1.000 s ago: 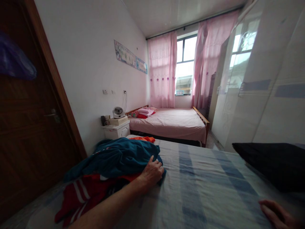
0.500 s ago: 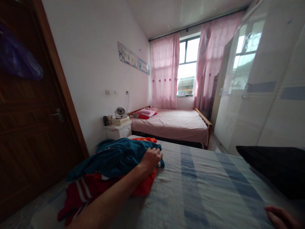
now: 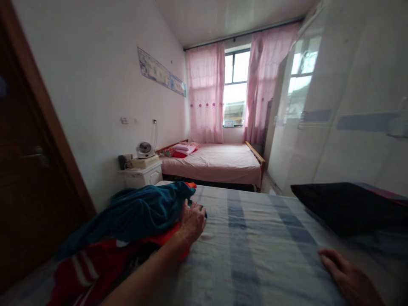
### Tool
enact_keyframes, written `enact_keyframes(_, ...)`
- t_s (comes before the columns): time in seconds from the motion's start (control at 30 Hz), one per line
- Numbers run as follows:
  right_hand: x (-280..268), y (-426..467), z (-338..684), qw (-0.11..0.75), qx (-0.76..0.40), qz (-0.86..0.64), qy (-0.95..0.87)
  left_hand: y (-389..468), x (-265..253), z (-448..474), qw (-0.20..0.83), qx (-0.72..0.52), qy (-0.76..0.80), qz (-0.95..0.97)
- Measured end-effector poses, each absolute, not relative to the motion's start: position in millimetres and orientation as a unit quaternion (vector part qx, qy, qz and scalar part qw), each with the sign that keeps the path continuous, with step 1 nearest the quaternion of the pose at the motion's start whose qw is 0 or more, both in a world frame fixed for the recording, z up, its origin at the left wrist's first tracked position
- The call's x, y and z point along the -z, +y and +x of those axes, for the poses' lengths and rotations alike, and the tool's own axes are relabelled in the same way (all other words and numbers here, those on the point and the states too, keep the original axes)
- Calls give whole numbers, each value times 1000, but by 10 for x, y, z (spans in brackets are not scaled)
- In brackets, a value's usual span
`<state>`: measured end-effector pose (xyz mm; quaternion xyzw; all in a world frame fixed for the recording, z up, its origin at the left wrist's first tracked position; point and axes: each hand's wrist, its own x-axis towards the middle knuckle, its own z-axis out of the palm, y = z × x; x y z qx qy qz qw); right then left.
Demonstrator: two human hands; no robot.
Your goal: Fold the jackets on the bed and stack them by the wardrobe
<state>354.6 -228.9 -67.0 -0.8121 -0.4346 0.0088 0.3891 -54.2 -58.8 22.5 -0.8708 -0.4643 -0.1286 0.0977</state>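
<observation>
A heap of clothes lies on the left part of the near bed. On top is a teal garment [image 3: 143, 214], with an orange garment [image 3: 168, 233] under it and a dark red garment with white stripes [image 3: 95, 263] at the front. My left hand [image 3: 194, 219] rests at the heap's right edge, fingers spread over the cloth; a bit of teal shows beyond them. At the lower right, my right hand [image 3: 349, 274] hovers over or touches the sheet, holding nothing, its fingers loosely extended and blurred. Dark folded cloth [image 3: 344, 208] lies beyond it.
Under the clothes is a bed with a blue-striped pale sheet [image 3: 216, 255]. Behind it stand a pink-covered bed [image 3: 219, 159] and a white bedside cabinet [image 3: 145, 174] with a fan [image 3: 145, 149]. A glossy wardrobe [image 3: 334, 148] lines the right; a wooden door [image 3: 22, 191] is left.
The view has turned right. My left hand's fingers have loosened from the teal garment and spread, and its right edge has shifted. My right hand has come further into view.
</observation>
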Motion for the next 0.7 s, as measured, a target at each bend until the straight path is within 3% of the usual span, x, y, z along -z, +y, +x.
enact_keyframes(0.2, 332, -2373, 3124, 408, -29, -796, -446, -1168, 152, -172, 20, 184, -331, -925)
enact_keyframes(0.4, 267, -2354, 3251, 382, -36, -812, -439, -1145, 552, -184, -3, 212, -312, -926)
enact_keyframes(0.7, -501, -1986, 4232, 296, 153, -887, -320, -1141, 575, -191, -6, 218, -313, -924)
